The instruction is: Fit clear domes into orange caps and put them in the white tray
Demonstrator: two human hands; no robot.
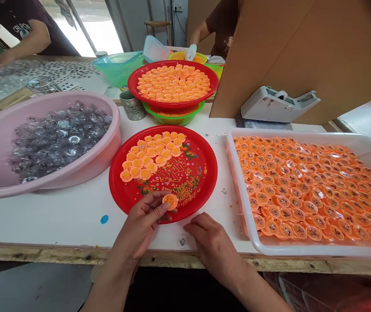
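Note:
Between the thumb and fingers of my left hand is a small round orange plastic cup, with tiny orange beads inside. It is held over the near rim of a red tray. On the tray's left and far side lie several like orange cups, and loose orange beads are scattered at its right. My right hand is just above the table, its fingers curled together; whatever they hold, if anything, is hidden. Just left of its fingertips, a small clear plastic cap lies on the white table.
A pink basin of clear caps stands left. On the right is a white bin of capped orange pieces. Behind the tray, a red dish of orange cups sits on a green bowl. Two people work across the table.

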